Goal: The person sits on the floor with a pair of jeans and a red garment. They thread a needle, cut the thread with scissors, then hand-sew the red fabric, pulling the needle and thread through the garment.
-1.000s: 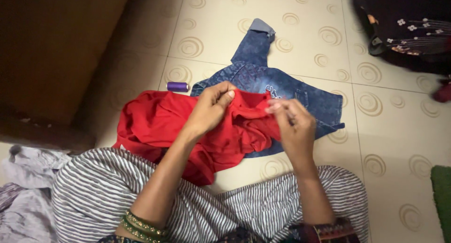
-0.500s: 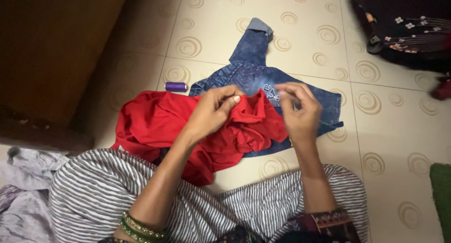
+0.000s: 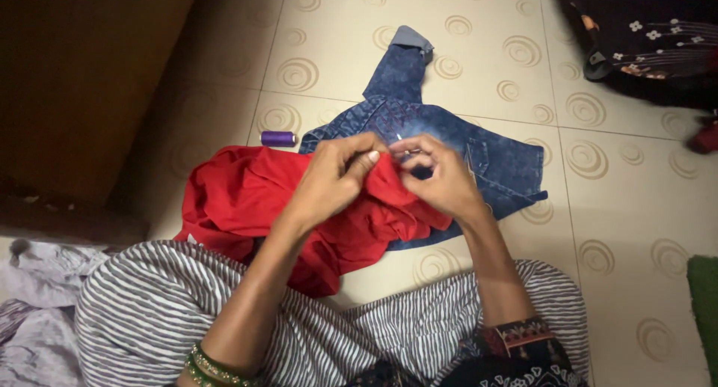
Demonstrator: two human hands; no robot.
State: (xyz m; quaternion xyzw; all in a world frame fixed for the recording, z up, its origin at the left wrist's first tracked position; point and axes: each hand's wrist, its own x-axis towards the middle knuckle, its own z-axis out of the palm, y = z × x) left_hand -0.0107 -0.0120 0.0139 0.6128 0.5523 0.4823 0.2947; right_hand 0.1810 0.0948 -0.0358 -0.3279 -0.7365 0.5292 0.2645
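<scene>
The left hand [image 3: 336,179] and the right hand [image 3: 441,179] meet near the middle of the view, just above a person's lap. The left hand is closed, pinching a bunched fold of a red cloth [image 3: 247,200] between thumb and fingers. The right hand is also curled, its fingertips touching the same fold from the 3 o'clock side and pinching what looks like a thin needle [image 3: 402,138], whose pale tip shows just above the fingers; any thread on it is too fine to tell.

The red cloth lies crumpled on the tiled floor [image 3: 621,222] and spreads from the hands toward 8 o'clock, with its lower edge lapping onto the person's knee. Beneath it and reaching toward 1 o'clock lies a small blue denim jacket [image 3: 493,159], spread flat, one sleeve stretched up toward 12 o'clock. A purple spool of thread [image 3: 278,139] lies on its side on the floor at about 10 o'clock from the hands, just beside the upper edge of the red cloth.

The person sits on the floor in striped trousers [image 3: 149,312], and green and gold bangles [image 3: 213,368] ring the left wrist. A pale grey cloth [image 3: 37,282] is heaped at 8 o'clock. A dark flowered fabric [image 3: 643,35] lies at 2 o'clock, well apart from the hands. A dark wooden panel [image 3: 90,80] fills the 10 o'clock corner.
</scene>
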